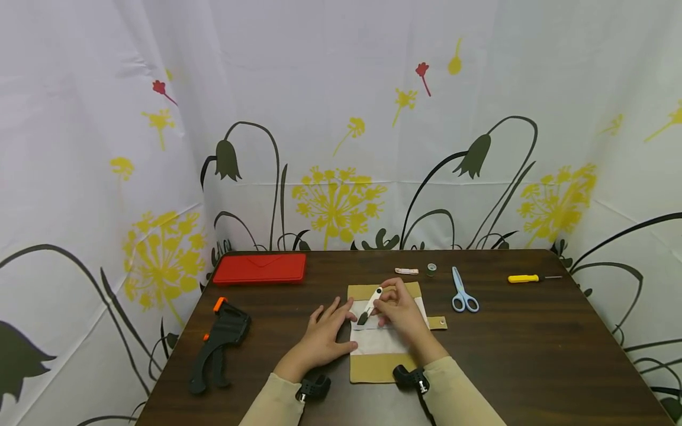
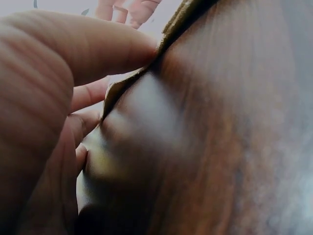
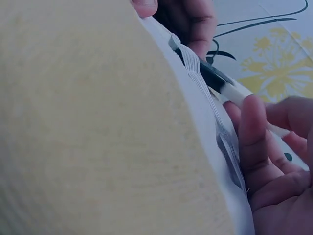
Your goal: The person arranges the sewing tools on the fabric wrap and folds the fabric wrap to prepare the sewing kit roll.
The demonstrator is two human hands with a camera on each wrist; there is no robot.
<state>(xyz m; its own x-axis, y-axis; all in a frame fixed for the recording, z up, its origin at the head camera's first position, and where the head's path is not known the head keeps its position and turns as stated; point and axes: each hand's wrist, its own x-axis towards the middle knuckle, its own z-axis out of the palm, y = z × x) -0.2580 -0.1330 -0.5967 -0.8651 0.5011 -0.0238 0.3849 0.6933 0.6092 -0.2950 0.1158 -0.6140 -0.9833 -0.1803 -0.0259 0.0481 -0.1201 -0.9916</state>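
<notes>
Tool (image 1: 374,297), white w/ dark tip (image 3: 212,74), is pinched in R hand (image 1: 401,312) over the unfolded tan pouch (image 1: 373,368); L hand (image 1: 322,340) lies fingers spread at pouch's L edge. Step in hand looks like threading tip thru elastic loop (image 3: 191,59), since R wrist cam has it running under the band. Next move prob needs a straight push, w/ L hand steadying the pouch.

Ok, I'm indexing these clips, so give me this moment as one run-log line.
left hand: touches tan case | right hand: holds white-handled tool | tool's dark end: under elastic strip | blue scissors: right of case
</notes>
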